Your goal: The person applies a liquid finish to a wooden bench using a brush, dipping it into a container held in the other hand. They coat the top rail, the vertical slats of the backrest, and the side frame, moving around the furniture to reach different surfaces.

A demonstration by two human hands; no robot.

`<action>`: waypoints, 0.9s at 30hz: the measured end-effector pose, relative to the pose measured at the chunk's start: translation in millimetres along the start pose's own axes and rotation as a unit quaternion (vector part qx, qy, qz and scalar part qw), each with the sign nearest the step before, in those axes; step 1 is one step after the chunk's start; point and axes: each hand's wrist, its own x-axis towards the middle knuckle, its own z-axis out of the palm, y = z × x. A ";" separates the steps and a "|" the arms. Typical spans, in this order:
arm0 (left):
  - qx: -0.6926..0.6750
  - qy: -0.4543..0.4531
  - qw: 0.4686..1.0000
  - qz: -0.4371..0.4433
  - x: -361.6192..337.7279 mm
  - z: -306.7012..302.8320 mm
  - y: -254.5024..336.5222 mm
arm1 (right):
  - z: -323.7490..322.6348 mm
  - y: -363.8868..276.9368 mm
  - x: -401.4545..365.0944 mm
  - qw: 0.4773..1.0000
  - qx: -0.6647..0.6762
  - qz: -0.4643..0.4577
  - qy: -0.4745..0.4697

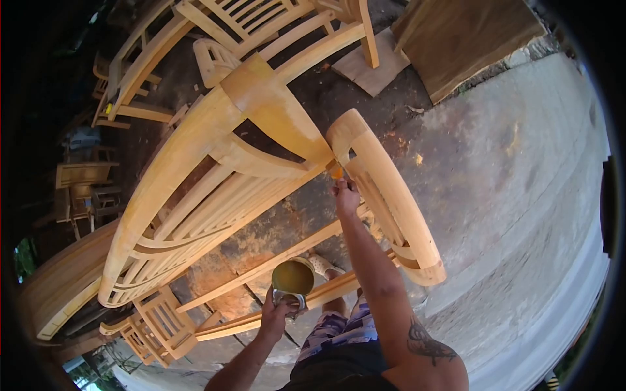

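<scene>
My left hand (280, 311) is closed around a metal can (291, 297) low in the view; yellowish-brown liquid fills much of its open top. My right hand (345, 195) reaches forward, its fingers closed on a small paintbrush (336, 171) with an orange part. The brush tip meets the corner where the wooden bench's back (261, 163) joins its curved armrest (385, 182); exact contact is hard to make out. Part of the back's broad top panel (287, 117) looks darker and glossier than the paler slats.
Another slatted wooden bench (261, 26) stands at the top, near a brown board (469, 39). Small wooden furniture (85, 182) is at the left. Bench rails (287, 313) cross in front of my legs. Stained concrete floor (508, 189) extends to the right.
</scene>
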 end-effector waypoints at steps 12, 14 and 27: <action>-0.016 -0.015 1.000 0.022 -1.1 -5.2 1.3 | 12.1 -204.8 -98.2 0.966 0.061 -0.184 -0.170; -0.011 -0.013 0.999 0.036 -0.6 -5.0 -0.8 | 0.7 -192.2 -98.7 0.975 0.044 -0.170 -0.138; 0.005 -0.009 0.999 0.053 -5.7 -9.0 -7.5 | 75.2 -211.0 -140.3 0.978 -0.020 -0.167 -0.123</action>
